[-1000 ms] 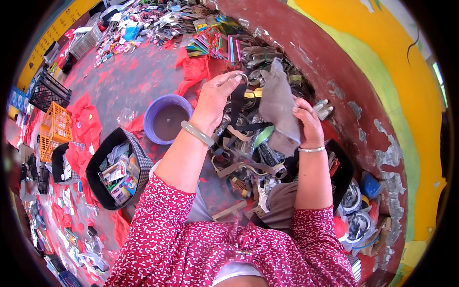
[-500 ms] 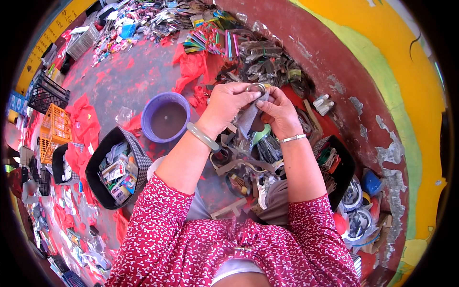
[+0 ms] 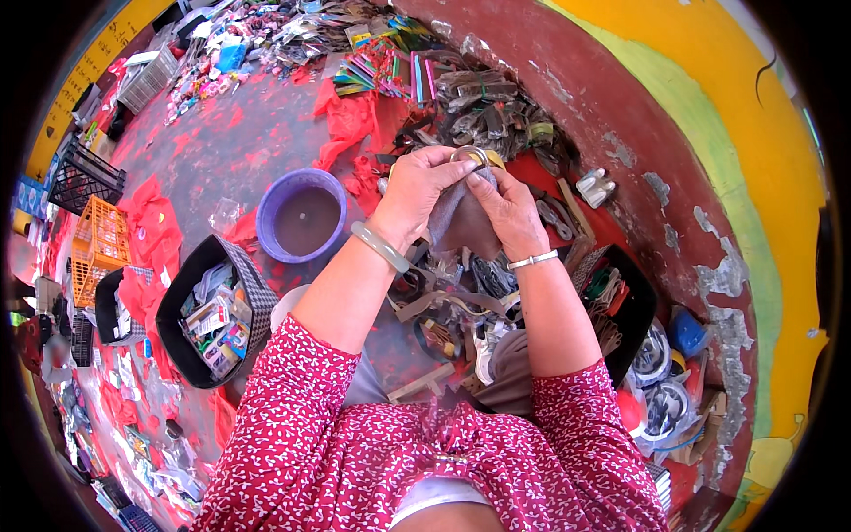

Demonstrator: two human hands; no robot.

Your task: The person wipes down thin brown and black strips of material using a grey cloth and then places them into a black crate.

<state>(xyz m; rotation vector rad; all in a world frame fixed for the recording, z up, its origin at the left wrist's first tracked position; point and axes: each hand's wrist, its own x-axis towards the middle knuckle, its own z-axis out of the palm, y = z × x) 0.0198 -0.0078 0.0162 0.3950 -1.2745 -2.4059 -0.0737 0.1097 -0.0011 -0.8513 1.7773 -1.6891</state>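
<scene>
In front of my chest both hands are raised close together. My left hand pinches a round, shiny metal ring, perhaps a belt buckle, between thumb and fingers. My right hand is closed on a grey cloth, its thumb pressing the fabric against the ring. The cloth hangs down between the hands, and its folds hide part of the ring and some fingertips. Below them, tangled belts and straps lie on the floor between my knees. A bangle circles my left wrist; a thin metal bracelet is on the right.
A purple basin of murky water stands left of my left forearm. Checkered bins of small packages flank it. A black bin holds cords at my right. Bundled belts lie ahead beside the peeling red wall.
The hands have shifted slightly left and up. The cloth now hangs wider between them, and more of the ring shows above the fingers.
</scene>
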